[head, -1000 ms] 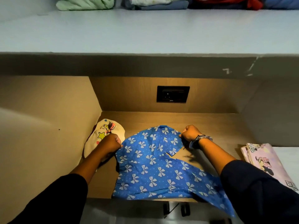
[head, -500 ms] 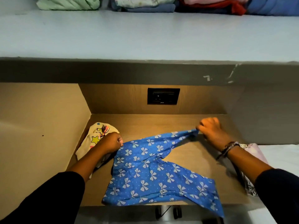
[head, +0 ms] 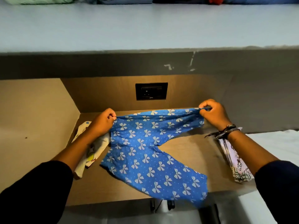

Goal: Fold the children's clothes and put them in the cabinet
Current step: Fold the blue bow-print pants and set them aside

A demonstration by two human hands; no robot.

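A pair of blue children's trousers (head: 145, 152) with white bows lies spread on the wooden desk surface (head: 191, 152). My left hand (head: 102, 122) pinches the left end of its waistband, and my right hand (head: 213, 113) pinches the right end. The waistband is stretched taut between them and lifted slightly off the wood. One leg trails toward me and hangs over the desk's front edge. A cream garment with cartoon prints (head: 90, 154) lies under my left forearm. A folded lilac printed garment (head: 236, 162) lies under my right wrist.
A black wall socket (head: 151, 91) sits in the back panel of the recess. A pale shelf top (head: 145, 26) spans above, with several folded clothes (head: 37, 0) along its far edge. Wooden side walls close in on the left and right.
My right hand has pulled the waistband out to the right and both hands have raised it, so the crumpled trousers are now stretched wide. The camera has tilted down a little.
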